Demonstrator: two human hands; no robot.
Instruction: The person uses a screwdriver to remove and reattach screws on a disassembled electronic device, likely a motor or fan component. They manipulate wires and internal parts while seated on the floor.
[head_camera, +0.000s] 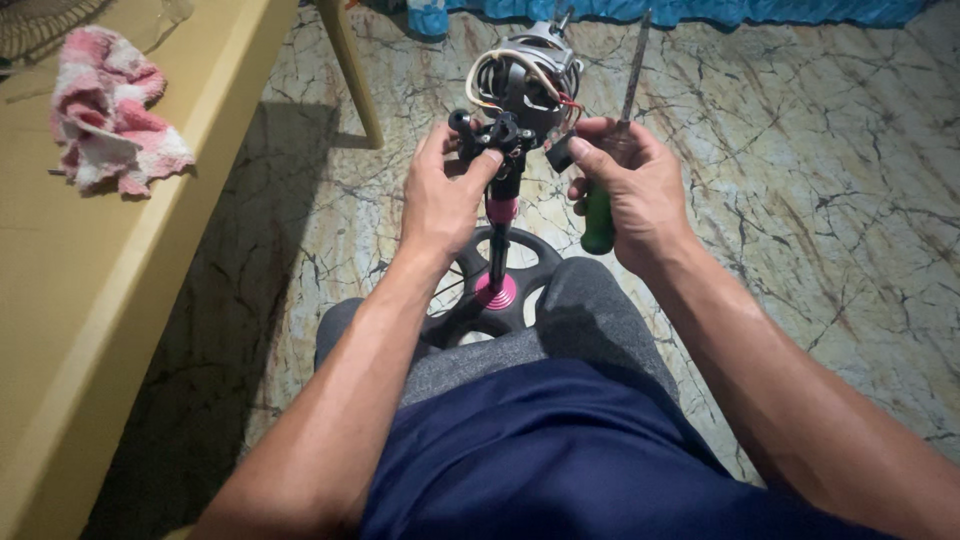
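A small stand fan stripped of its covers stands on the floor between my knees. Its bare motor (530, 85) with white and red wires sits on top of a black and pink pole (498, 235), above a round black base (525, 285). My left hand (445, 195) grips the black neck bracket (490, 135) just under the motor. My right hand (625, 185) holds a green-handled screwdriver (598, 222) with its shaft pointing up, while the thumb and fingers pinch a small black part (558, 153) beside the motor.
A yellow table (130, 260) runs along the left, with a pink and white cloth (105, 110) on it and one leg (352, 75) on the marble-patterned floor (800, 170). Blue fabric (680, 10) lies at the far edge.
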